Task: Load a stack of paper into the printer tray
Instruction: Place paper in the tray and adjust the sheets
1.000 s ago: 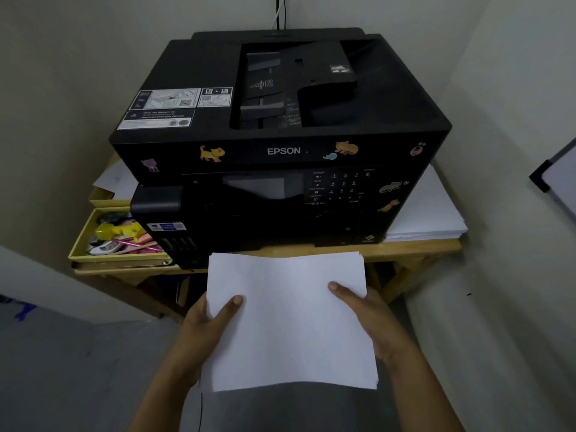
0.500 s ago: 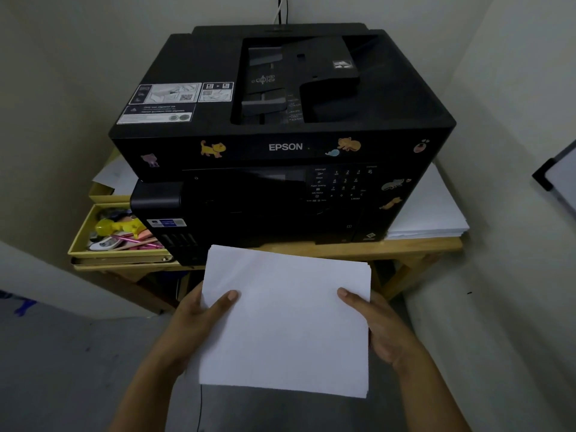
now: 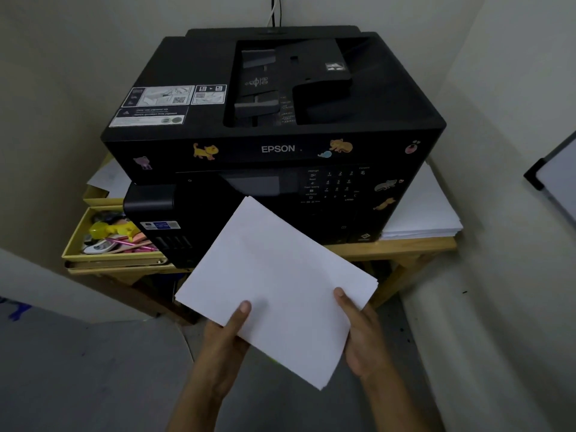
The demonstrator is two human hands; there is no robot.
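A stack of white paper point(image 3: 277, 282) is held in the air in front of the black Epson printer point(image 3: 274, 145), turned at an angle so one corner points up over the printer's front panel. My left hand point(image 3: 229, 335) grips its lower left edge with the thumb on top. My right hand point(image 3: 363, 335) grips the lower right edge, thumb on top too. The printer stands on a wooden table point(image 3: 414, 246). Its front paper tray is hidden behind the stack.
A second pile of white paper point(image 3: 420, 213) lies on the table right of the printer. At the left a yellow tray point(image 3: 74, 241) holds pens and small items. Walls stand close on both sides. A whiteboard edge point(image 3: 551, 179) shows at the right.
The stack has turned clockwise from flat and square to diagonal and has risen, its top corner now over the printer's front. Both hands shifted to its lower edges.
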